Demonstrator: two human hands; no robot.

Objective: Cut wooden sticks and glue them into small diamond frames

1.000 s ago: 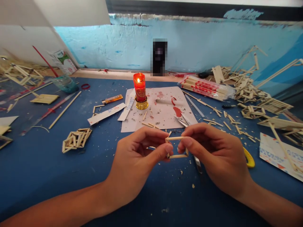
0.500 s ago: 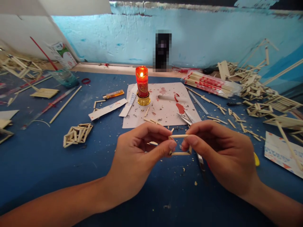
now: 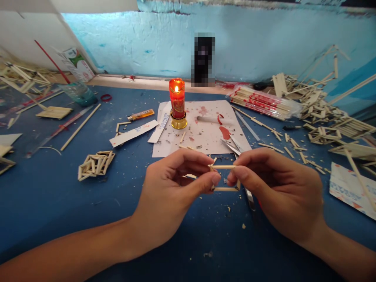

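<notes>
Between my hands is a small frame of short wooden sticks [image 3: 226, 189], with dark marks at its lower corners. My left hand [image 3: 172, 192] is closed, thumb and forefinger pinching the frame's left side. My right hand [image 3: 282, 190] is closed too, its thumb and forefinger on the right end of the top stick [image 3: 223, 167] and its other fingertips by the right side. The top stick's left end is by my left fingertips; whether it is joined there I cannot tell. Scissors [image 3: 249, 199] lie beneath, partly hidden by my right hand.
A lit red candle [image 3: 178, 103] on a gold base stands at the paper sheet [image 3: 205, 135]. A lighter [image 3: 141, 114] and a stick cluster [image 3: 96, 165] lie left. Right are packaged sticks [image 3: 261, 102] and piled stick structures [image 3: 323, 135]. A glass [image 3: 79, 94] stands back left.
My right hand has shifted slightly right, and a little more of the top stick shows between my hands. Both hands keep their pinch; the view has moved slightly.
</notes>
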